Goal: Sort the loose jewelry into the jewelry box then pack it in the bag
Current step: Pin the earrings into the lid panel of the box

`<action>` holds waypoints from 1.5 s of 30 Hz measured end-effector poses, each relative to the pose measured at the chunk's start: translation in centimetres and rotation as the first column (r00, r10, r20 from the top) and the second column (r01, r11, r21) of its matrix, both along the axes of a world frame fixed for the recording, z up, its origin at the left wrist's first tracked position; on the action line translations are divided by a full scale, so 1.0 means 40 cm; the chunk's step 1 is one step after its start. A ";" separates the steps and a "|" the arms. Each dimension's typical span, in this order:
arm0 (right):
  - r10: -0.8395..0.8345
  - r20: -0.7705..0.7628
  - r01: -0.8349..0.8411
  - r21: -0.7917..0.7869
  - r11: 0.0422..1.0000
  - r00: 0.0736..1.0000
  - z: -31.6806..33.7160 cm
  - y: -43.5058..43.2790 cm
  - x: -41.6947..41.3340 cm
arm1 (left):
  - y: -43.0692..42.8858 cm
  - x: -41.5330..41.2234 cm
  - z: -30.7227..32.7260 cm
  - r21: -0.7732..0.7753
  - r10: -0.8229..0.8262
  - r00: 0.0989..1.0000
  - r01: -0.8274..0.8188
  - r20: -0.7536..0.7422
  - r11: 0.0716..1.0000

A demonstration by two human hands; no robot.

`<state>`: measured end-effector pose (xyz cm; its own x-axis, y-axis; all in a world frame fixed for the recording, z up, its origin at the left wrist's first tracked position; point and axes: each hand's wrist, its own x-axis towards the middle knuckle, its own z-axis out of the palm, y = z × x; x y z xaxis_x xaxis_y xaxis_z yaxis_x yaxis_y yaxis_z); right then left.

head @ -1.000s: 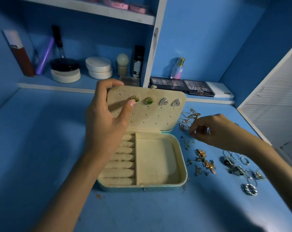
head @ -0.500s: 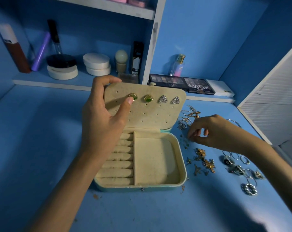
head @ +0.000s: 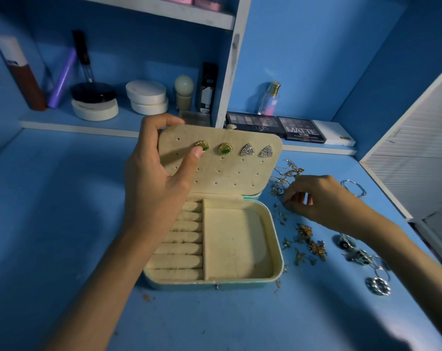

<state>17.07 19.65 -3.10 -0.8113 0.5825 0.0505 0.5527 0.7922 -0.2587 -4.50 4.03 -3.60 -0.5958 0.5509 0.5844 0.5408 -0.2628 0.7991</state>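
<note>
The cream-lined jewelry box [head: 242,249] lies open on the blue desk, its lid [head: 230,173] standing up. Two green studs [head: 225,148] and two silver triangle studs [head: 247,150] sit in the lid's top row. My left hand [head: 156,183] grips the lid's left edge, fingers curled behind it and thumb pressing the leftmost green stud [head: 203,145]. My right hand [head: 316,198] reaches down among the loose jewelry right of the box, its fingertips pinching at a small piece. Gold butterfly earrings [head: 311,244], silver rings [head: 378,286] and tangled chains [head: 286,173] lie loose there.
Behind the box a low shelf holds round compacts [head: 146,96], tubes, a perfume bottle [head: 269,98] and eyeshadow palettes [head: 301,129]. A white slatted panel [head: 417,153] borders the desk on the right. A thin silver bangle [head: 354,187] lies near it. No bag is visible.
My right hand has shifted slightly down and toward the small pieces near the box corner. My left hand keeps its hold on the lid with the thumb on the green stud.
</note>
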 end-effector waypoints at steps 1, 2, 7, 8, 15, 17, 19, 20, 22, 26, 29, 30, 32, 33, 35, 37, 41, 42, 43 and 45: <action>-0.001 -0.003 0.001 0.007 1.000 1.000 -0.001 -0.001 0.001 | 0.000 0.000 0.000 0.000 0.000 1.000 0.000 -0.001 1.000; 0.002 -0.005 -0.002 0.012 1.000 1.000 0.000 -0.001 0.001 | -0.001 0.000 0.001 0.000 0.000 1.000 0.000 -0.001 1.000; 0.023 0.010 -0.023 0.028 0.999 1.000 0.008 -0.004 0.005 | -0.002 0.002 0.002 -0.001 -0.002 1.000 0.002 -0.003 1.000; 0.023 0.013 -0.024 0.030 0.999 1.000 0.008 -0.004 0.006 | -0.002 0.002 0.002 0.001 -0.003 1.000 0.003 -0.002 1.000; -0.010 0.016 0.010 0.014 1.000 1.000 0.003 -0.002 0.000 | -0.002 0.002 0.001 0.001 -0.008 1.000 0.008 0.001 1.000; -0.017 0.013 0.017 0.012 1.000 1.000 0.004 -0.005 -0.004 | -0.002 0.001 0.002 0.003 -0.005 1.000 0.005 -0.001 1.000; -0.031 -0.016 0.031 0.008 0.999 0.999 0.005 -0.003 -0.006 | -0.002 0.001 0.002 0.005 -0.005 1.000 0.005 0.000 1.000; -0.040 -0.037 0.040 0.008 0.999 0.999 0.006 -0.001 -0.007 | -0.003 0.001 0.002 0.004 -0.005 1.000 0.005 -0.001 1.000; -0.062 -0.083 0.064 0.017 0.998 0.995 0.016 0.003 -0.011 | -0.006 0.001 0.004 -0.003 -0.003 1.000 0.003 -0.012 1.000; -0.124 -0.252 0.129 0.002 0.992 0.960 0.072 0.006 -0.042 | -0.021 -0.007 0.019 -0.058 -0.018 0.997 0.013 -0.079 0.998; -0.129 -0.396 0.121 -0.044 0.992 0.909 0.129 0.001 -0.081 | -0.038 -0.014 0.030 -0.089 -0.042 0.987 0.029 -0.155 0.996; -0.119 -0.422 0.088 -0.090 0.992 0.899 0.148 -0.002 -0.096 | -0.046 -0.016 0.031 -0.100 -0.048 0.980 0.029 -0.196 0.995; -0.080 -0.451 -0.026 -0.225 0.974 0.889 0.186 -0.019 -0.125 | -0.061 -0.015 0.027 -0.110 -0.052 0.954 0.020 -0.296 0.994; -0.048 -0.455 -0.100 -0.296 0.950 0.889 0.204 -0.033 -0.140 | -0.070 -0.014 0.023 -0.106 -0.045 0.936 0.009 -0.348 0.994; 0.050 -0.433 -0.245 -0.407 0.880 0.900 0.227 -0.065 -0.169 | -0.085 -0.011 0.012 -0.086 -0.020 0.902 -0.019 -0.431 0.996; 0.149 -0.384 -0.336 -0.484 0.808 0.911 0.232 -0.096 -0.199 | -0.096 -0.009 -0.001 -0.062 -0.005 0.876 -0.028 -0.483 0.998; 0.284 -0.277 -0.393 -0.540 0.744 0.918 0.219 -0.131 -0.243 | -0.105 -0.003 -0.022 -0.005 -0.003 0.869 0.001 -0.495 1.000; 0.301 -0.255 -0.394 -0.546 0.740 0.919 0.216 -0.135 -0.248 | -0.107 -0.001 -0.026 0.007 0.004 0.869 -0.001 -0.494 1.000; 0.311 -0.237 -0.391 -0.553 0.735 0.920 0.214 -0.137 -0.252 | -0.107 -0.001 -0.029 0.015 0.010 0.870 -0.003 -0.493 1.000; 0.317 -0.220 -0.385 -0.571 0.725 0.923 0.212 -0.137 -0.256 | -0.109 0.000 -0.034 0.017 0.007 0.870 0.001 -0.494 1.000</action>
